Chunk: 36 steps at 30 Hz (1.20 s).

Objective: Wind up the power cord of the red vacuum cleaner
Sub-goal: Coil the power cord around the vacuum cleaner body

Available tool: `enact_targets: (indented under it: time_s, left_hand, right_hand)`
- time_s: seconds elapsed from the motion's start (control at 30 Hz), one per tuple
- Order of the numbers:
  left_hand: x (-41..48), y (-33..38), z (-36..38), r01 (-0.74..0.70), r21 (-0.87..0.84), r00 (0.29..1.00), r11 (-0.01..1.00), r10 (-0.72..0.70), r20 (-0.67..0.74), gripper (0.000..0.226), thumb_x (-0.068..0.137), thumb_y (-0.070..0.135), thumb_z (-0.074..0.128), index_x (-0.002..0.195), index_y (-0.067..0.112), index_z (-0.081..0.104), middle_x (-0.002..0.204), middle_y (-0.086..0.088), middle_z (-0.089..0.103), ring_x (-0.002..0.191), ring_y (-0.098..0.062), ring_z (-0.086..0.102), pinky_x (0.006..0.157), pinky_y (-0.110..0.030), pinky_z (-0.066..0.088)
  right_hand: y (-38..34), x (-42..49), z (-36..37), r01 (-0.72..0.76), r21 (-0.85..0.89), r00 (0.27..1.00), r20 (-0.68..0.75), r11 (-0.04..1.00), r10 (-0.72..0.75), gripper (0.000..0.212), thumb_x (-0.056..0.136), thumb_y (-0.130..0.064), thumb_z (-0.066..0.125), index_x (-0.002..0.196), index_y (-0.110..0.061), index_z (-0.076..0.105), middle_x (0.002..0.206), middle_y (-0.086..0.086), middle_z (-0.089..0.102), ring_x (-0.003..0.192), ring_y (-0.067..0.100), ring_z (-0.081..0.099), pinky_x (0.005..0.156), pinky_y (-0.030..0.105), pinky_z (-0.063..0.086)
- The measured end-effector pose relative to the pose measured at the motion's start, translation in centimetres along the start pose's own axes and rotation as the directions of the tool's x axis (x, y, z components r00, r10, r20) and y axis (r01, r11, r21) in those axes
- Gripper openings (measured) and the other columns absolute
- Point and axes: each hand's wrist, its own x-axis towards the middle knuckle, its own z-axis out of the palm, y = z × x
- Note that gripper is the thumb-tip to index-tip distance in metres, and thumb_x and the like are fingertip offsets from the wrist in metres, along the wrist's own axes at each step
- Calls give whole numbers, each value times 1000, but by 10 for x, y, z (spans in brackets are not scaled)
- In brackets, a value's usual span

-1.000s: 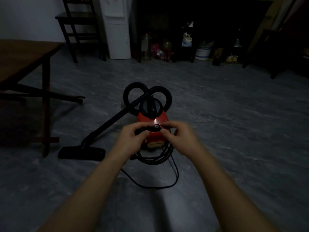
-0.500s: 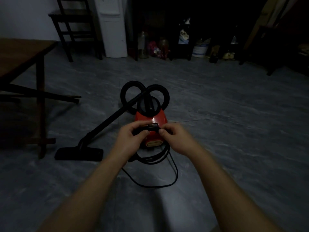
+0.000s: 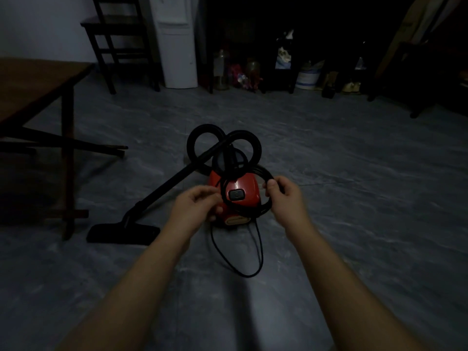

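The red vacuum cleaner (image 3: pixel 243 186) stands on the grey floor in the middle of the view, its black hose (image 3: pixel 202 138) looped behind it. The black power cord (image 3: pixel 260 173) is gathered into a round coil held up in front of the vacuum. My right hand (image 3: pixel 283 196) grips the coil's right side. My left hand (image 3: pixel 200 203) pinches the coil's left side. A loose loop of cord (image 3: pixel 249 273) trails down onto the floor below the coil.
The vacuum's wand and floor nozzle (image 3: pixel 124 233) lie to the left. A wooden table (image 3: pixel 38 84) stands at the left, a dark chair (image 3: pixel 119 34) and a white appliance (image 3: pixel 177 46) at the back. Jars and clutter (image 3: pixel 240 72) line the far dark shelves.
The hands were close together at the plug above the vacuum. They have moved apart, and the coil now stands open as a ring between them.
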Motion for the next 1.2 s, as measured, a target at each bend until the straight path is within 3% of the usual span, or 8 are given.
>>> enact_targets:
  time_s: [0.17, 0.37, 0.5, 0.67, 0.83, 0.9, 1.1, 1.2]
  left_hand:
    - [3, -23, 5, 267, 114, 956, 957, -278, 94, 20, 90, 30, 69, 101, 15, 64, 106, -10, 73, 92, -19, 71, 82, -39, 56]
    - [12, -30, 8, 408, -223, 907, 885, -364, 211, 37, 90, 25, 68, 124, 13, 60, 119, -8, 68, 103, -19, 68, 78, -38, 56]
    - [18, -25, 9, 279, -455, 960, 846, -238, 147, 45, 91, 9, 64, 134, 5, 53, 119, -14, 70, 103, -22, 70, 82, -38, 57]
    - [20, -25, 2, 147, -469, 986, 871, -168, -2, 72, 85, 6, 72, 147, 19, 38, 129, -18, 64, 113, -28, 66, 84, -39, 56]
    - [11, -11, 2, 30, -431, 992, 902, -78, -94, 47, 86, 3, 69, 129, 16, 53, 112, -23, 70, 101, -28, 69, 89, -40, 57]
    - [9, -8, 0, -44, -375, 992, 926, -6, -130, 37, 88, 5, 69, 120, 18, 57, 99, -21, 73, 93, -27, 70, 91, -40, 56]
    - [5, -12, 0, -248, 34, 967, 968, 249, -60, 12, 92, 17, 68, 102, 14, 62, 66, -1, 72, 64, -12, 70, 64, -27, 56]
    - [5, -16, -3, -279, 166, 960, 946, 278, 26, 2, 93, 17, 65, 94, 17, 63, 64, -4, 71, 64, -13, 70, 68, -32, 57]
  right_hand:
    - [-8, 0, 4, -43, 166, 999, -17, 985, 47, 24, 104, -21, 47, 89, -17, 65, 68, -12, 60, 55, -4, 53, 52, 16, 41]
    - [-17, -6, 11, -111, 288, 991, 102, 951, 85, 24, 105, -20, 44, 92, -11, 61, 65, -8, 61, 53, 1, 55, 47, 16, 43]
    - [-18, -10, 12, -114, 258, 984, 161, 959, 74, 26, 106, -17, 43, 88, -12, 61, 58, -15, 65, 50, -4, 59, 47, 13, 45]
    - [-13, -9, 15, -106, 178, 983, 166, 978, 76, 28, 105, -21, 45, 85, -17, 63, 61, -14, 66, 54, -4, 60, 53, 16, 47]
    - [-8, -6, 16, -123, 104, 984, 140, 987, 108, 28, 105, -22, 46, 85, -13, 64, 71, -2, 62, 67, 11, 59, 68, 33, 50]
    - [-6, -4, 15, -146, 74, 983, 125, 987, 136, 29, 104, -23, 46, 85, -13, 64, 72, -1, 61, 71, 16, 58, 73, 37, 49]
    - [-2, -3, 12, -103, -4, 990, 97, 995, 102, 31, 104, -21, 47, 91, 0, 64, 70, 0, 60, 64, 12, 54, 64, 32, 45]
    - [0, -4, 12, -45, -63, 994, 97, 997, 52, 29, 103, -20, 47, 81, -10, 63, 67, -2, 59, 60, 10, 54, 61, 31, 44]
